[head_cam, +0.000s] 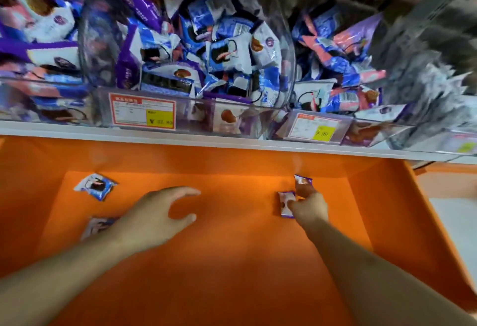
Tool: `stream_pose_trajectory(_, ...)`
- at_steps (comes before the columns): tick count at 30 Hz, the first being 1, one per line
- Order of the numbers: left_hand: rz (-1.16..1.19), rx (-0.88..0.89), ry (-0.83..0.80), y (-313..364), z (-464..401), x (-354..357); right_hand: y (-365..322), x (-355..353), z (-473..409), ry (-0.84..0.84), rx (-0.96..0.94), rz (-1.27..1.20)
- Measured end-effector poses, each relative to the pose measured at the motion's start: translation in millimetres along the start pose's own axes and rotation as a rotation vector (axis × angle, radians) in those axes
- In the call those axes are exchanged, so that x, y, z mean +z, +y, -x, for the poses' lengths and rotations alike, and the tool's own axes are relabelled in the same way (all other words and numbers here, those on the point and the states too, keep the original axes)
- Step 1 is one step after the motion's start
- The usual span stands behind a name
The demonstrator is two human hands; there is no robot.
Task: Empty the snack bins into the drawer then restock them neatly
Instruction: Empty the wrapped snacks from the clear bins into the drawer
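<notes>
Both hands are down inside the orange drawer (232, 261), where only a few snack packets remain, so in my judgement the work is in the restocking half: gathering the last strays to go back up into the clear snack bins (185, 49) that sit well beyond and above the fingertips, already heaped with packets. The right hand (307, 207) is on its targets: its fingers curl onto a small purple-and-white packet (286, 204) lying just to its inner side, long axis running away from the person, and a second purple packet (302, 179) sits at the tip of its forefinger, touching or nearly so; whether either is truly lifted I cannot tell. The left hand (157, 216) holds nothing, its fingers spread and loosely arched over bare drawer floor. The coming move for that hand turns on two packets lying to its outer side: a blue-and-white packet (95, 186) ahead and to the left of its knuckles, set at a slant, and a blurred pale packet (96, 226) just beside the wrist, partly hidden behind the forearm. The wrist-side one is nearer, but the hand would have to draw back and turn outward to reach it; the blue one is an easier forward sweep.
</notes>
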State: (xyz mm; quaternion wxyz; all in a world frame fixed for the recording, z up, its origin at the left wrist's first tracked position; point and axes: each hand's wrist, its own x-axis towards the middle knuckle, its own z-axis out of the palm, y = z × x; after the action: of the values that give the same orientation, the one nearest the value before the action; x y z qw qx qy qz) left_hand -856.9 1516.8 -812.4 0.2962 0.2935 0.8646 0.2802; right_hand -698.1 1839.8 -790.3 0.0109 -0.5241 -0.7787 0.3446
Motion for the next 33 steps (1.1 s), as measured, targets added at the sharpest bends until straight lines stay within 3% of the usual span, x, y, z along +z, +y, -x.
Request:
stream_pose_trajectory(3,-0.008,0.017,0.031,38,23,-30,-26,5,15,-0.116,-0.072,-0.096)
stream_pose_trajectory(9,-0.031,0.158,0.152,99,67,-105,-128,-2,86,-0.356,-0.432,-0.169)
stream_pose_trajectory(14,-0.039,0.228,0.256,126,114,-171,-173,-44,160,-0.516,-0.635,-0.064)
stream_pose_trajectory(17,-0.003,0.251,0.387,131,123,-201,-204,-74,184,-0.468,-0.784,-0.099)
stream_pose_trajectory(19,0.003,0.263,0.453,130,121,-214,-231,-90,183,-0.321,-0.883,-0.125)
stream_pose_trajectory(23,-0.109,0.268,0.461,122,111,-231,-288,-102,142,-0.034,-1.034,0.127)
stream_pose_trajectory(27,-0.196,0.273,0.389,117,104,-235,-332,-91,92,-0.057,-0.945,0.353)
stream_pose_trajectory(33,-0.114,0.3,0.404,110,95,-237,-365,-71,50,-0.029,-0.9,0.695)
